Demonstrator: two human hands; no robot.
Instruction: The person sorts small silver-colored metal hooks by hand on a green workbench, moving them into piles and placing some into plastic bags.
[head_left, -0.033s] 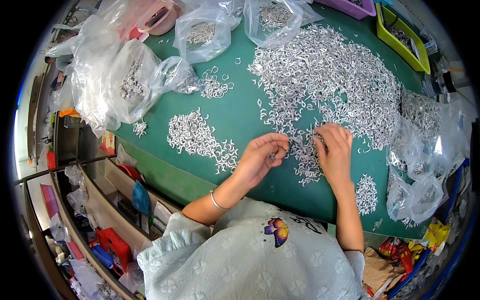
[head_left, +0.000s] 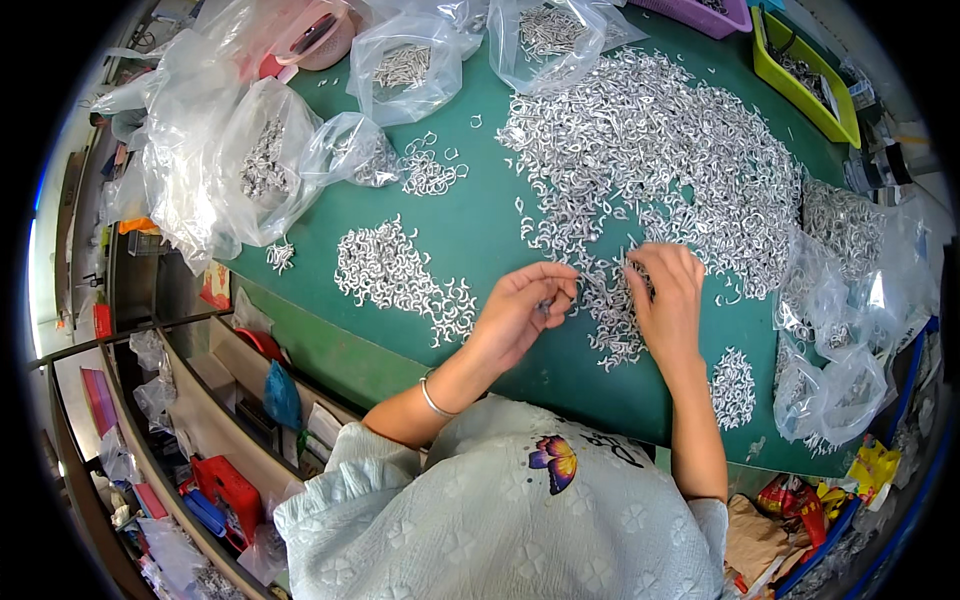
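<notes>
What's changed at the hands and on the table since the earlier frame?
The right hand edged slightly away from the body; no pickup or release is visible. The left hand is nearly unchanged; the large metal pile and clear bags stayed put.

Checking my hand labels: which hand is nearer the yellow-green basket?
Right. The right hand is at the large metal pile, in front and left of the basket; the left hand is farther left.
</notes>
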